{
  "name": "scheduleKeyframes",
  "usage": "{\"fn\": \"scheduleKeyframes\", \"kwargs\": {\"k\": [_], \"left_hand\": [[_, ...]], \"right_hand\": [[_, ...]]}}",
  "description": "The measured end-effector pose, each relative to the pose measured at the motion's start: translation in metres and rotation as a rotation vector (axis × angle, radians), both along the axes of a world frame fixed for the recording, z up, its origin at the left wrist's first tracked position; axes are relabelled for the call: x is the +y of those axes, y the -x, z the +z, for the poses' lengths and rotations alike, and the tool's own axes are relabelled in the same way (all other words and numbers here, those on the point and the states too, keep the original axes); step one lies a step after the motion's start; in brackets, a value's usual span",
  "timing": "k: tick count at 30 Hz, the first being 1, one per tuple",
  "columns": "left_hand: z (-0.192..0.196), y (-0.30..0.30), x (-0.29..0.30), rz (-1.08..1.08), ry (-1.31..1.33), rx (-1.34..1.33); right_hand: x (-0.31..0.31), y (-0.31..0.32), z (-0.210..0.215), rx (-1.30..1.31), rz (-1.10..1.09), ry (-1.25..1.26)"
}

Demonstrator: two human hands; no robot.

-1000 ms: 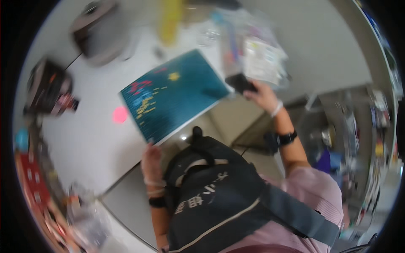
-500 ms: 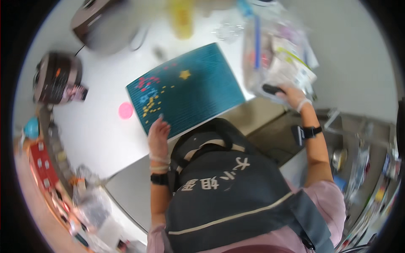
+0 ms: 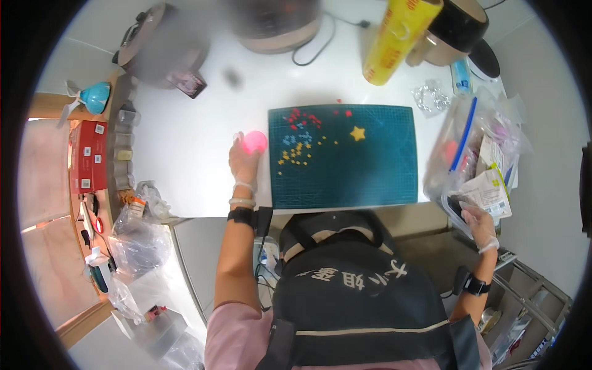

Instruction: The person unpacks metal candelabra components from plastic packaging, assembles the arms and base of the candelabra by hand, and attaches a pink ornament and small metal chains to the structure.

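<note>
Lying directly at the left hand's (image 3: 245, 161) fingertips, the round pink disc (image 3: 254, 142) sat on the white tabletop (image 3: 203, 160), just left of the green cutting mat (image 3: 364, 176). The disc showed no long axis; the mat's ran left to right. The left hand, in a thin see-through glove, was by far the nearer one, its fingers bent along the disc's left and lower edge, though whether they had closed firmly on it could not be told. Its forearm (image 3: 235, 265) ran almost straight up, the palm mostly downward. Well apart, beyond the mat's right edge, the gloved right hand (image 3: 478, 223) pinched a black object (image 3: 455, 202) at the near end of the clear zip bag (image 3: 439, 166), the wrist bent inward toward the mat.
</note>
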State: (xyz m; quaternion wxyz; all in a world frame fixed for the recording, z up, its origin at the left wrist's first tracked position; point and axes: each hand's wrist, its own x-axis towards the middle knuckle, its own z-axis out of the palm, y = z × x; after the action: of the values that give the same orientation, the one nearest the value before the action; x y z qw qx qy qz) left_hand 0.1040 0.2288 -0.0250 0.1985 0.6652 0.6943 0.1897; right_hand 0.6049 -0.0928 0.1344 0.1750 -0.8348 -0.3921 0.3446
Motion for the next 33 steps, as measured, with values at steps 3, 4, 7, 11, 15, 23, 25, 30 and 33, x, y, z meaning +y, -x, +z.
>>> {"fn": "scheduleKeyframes", "kwargs": {"k": [3,4,7,11,15,23,25,30,33], "left_hand": [[-0.005,0.003,0.016,-0.068,0.073,0.128],[0.009,-0.005,0.018,-0.09,0.16,0.195],[0.0,0.004,0.028,-0.162,0.098,0.214],[0.003,0.013,0.035,-0.137,0.155,0.228],[0.012,0.024,0.031,-0.152,0.219,0.262],[-0.015,0.014,0.006,-0.071,-0.114,0.46],[-0.033,0.033,0.015,-0.166,-0.03,0.346],[-0.033,0.046,0.021,-0.204,-0.068,0.26],[-0.035,0.045,0.024,-0.276,-0.155,0.236]], "right_hand": [[0.022,0.041,0.032,-0.326,-0.1,0.152],[0.024,0.052,0.037,-0.347,-0.114,0.094],[0.03,0.078,0.035,-0.368,-0.042,-0.04],[0.055,0.122,0.02,-0.362,0.144,-0.108],[0.095,0.167,-0.004,-0.125,0.196,-0.037],[0.112,0.137,-0.137,-0.351,-0.169,-0.042],[0.109,0.118,-0.181,-0.392,-0.223,-0.03],[0.126,0.116,-0.183,-0.5,-0.385,-0.012],[0.124,0.113,-0.183,-0.513,-0.363,-0.113]]}}
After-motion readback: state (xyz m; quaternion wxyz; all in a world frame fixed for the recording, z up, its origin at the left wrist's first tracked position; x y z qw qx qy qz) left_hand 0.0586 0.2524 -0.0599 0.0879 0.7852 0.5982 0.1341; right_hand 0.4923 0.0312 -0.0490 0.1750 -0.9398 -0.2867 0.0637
